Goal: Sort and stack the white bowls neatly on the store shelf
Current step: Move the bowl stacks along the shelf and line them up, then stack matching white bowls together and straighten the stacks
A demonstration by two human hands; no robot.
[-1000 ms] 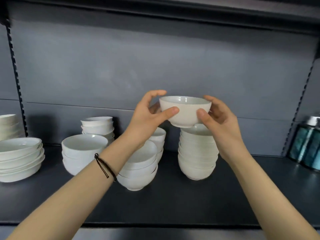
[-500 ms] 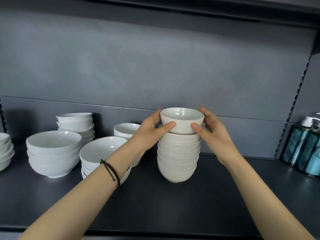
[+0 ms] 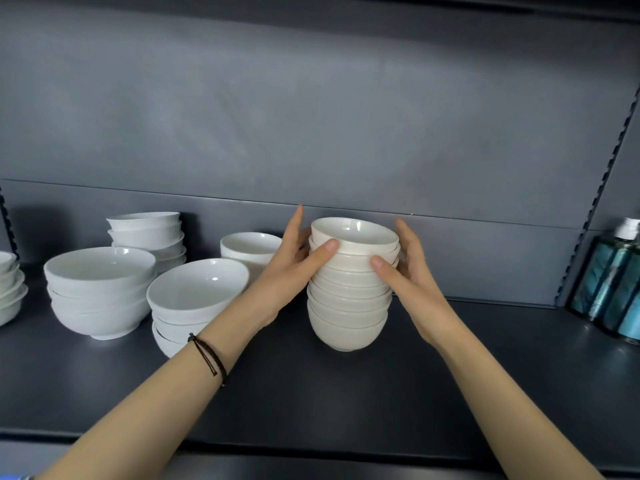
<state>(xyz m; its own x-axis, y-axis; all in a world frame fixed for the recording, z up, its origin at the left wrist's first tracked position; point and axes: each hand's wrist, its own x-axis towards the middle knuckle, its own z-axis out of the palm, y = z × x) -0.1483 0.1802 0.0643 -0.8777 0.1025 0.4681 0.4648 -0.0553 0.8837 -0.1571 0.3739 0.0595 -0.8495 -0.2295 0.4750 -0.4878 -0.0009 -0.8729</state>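
Observation:
A tall stack of small cream-white bowls (image 3: 346, 317) stands in the middle of the dark shelf (image 3: 346, 393). The top bowl (image 3: 353, 233) sits nested in it, slightly tilted. My left hand (image 3: 287, 271) is at the stack's left side, with the thumb pressed on the top bowl's wall and the index finger pointing up. On the stack's right side, my right hand (image 3: 412, 271) cups it, thumb on the bowls just under the top one and fingers curled behind.
Left of the hands stand two stacks of larger white bowls (image 3: 100, 292) (image 3: 194, 296), a rear stack (image 3: 145, 233), a small stack (image 3: 249, 245) and another stack at the left edge (image 3: 10, 289). Teal bottles (image 3: 613, 282) stand at the far right.
The bowl held in the air by both hands has come down and now sits nested on the tall stack. My hands have stayed at its sides and my left index finger has lifted off.

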